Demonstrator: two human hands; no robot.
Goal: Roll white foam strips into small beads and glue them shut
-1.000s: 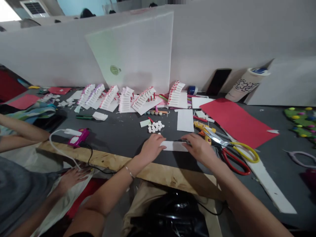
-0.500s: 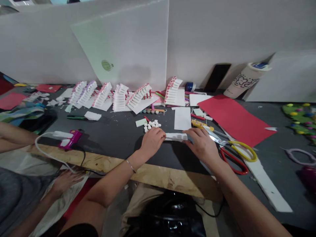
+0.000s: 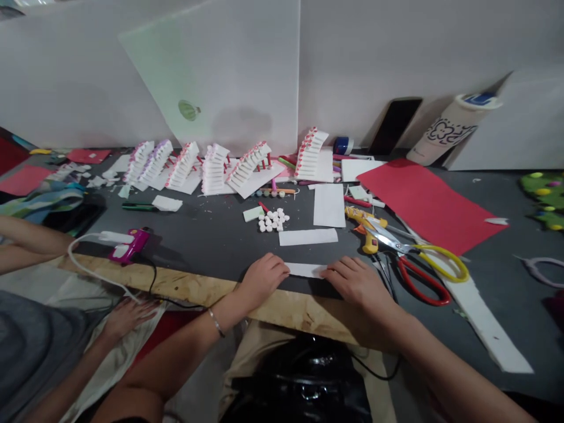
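Note:
Near the table's front edge, a narrow white strip (image 3: 305, 270) is held flat between my two hands. My left hand (image 3: 263, 281) pinches its left end, fingers closed. At the right end, the fingers of my right hand (image 3: 356, 283) are closed on it too. A second, wider white strip (image 3: 308, 237) lies just beyond, touched by neither hand. Behind that sit a pile of small white balls (image 3: 273, 220) and a white paper rectangle (image 3: 329, 205). Scissors (image 3: 399, 249) with red and yellow handles rest right of my right hand, beside a yellow glue gun (image 3: 370, 242).
Several white stepped models with pink tips (image 3: 251, 167) stand along the back. Red sheet (image 3: 434, 205), tumbler (image 3: 453, 129) and phone (image 3: 396, 124) are at right. At left are a magenta power adapter (image 3: 129, 245) with cables and a neighbouring person's hand (image 3: 127, 317).
My hands have moved toward me with a white strip between them. A wider white strip now lies flat where they were, and the glue gun, earlier hidden by my right hand, shows.

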